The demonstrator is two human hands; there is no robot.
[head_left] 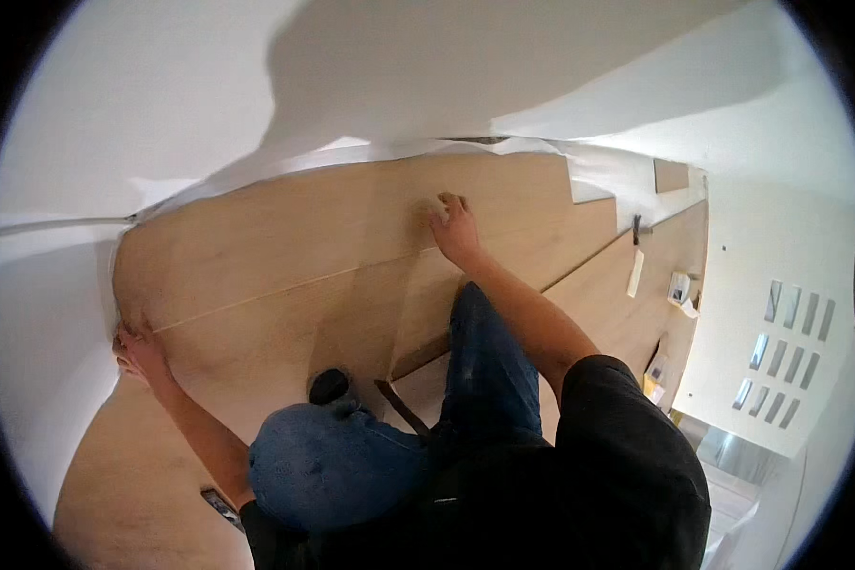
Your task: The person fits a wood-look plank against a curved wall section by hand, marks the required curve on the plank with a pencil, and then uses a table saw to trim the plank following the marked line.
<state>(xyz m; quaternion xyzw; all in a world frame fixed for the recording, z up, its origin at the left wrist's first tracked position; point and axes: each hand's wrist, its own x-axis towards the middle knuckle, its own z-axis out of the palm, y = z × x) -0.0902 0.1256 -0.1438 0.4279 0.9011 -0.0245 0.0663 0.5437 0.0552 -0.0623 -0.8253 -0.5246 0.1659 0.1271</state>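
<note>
Wood-look floor planks (285, 218) lie along the far wall, with a thin pale seam (294, 287) running between two of them. My left hand (142, 353) is at the planks' left end, close against the white wall, with its thumb and fingers apart; some fingertips are hard to see. Over the far plank, right of the middle, is my right hand (458, 233), fingers spread and slightly bent, holding nothing. Whether its fingertips touch the plank I cannot tell. My jeans-clad knees are below, between both arms.
White underlay (603, 176) shows at the far right beside the stepped plank ends. A hammer-like tool with a pale handle (635, 273) and small packages (679, 288) lie right. A slotted white panel (750, 313) stands beyond. A dark tool (220, 506) lies lower left.
</note>
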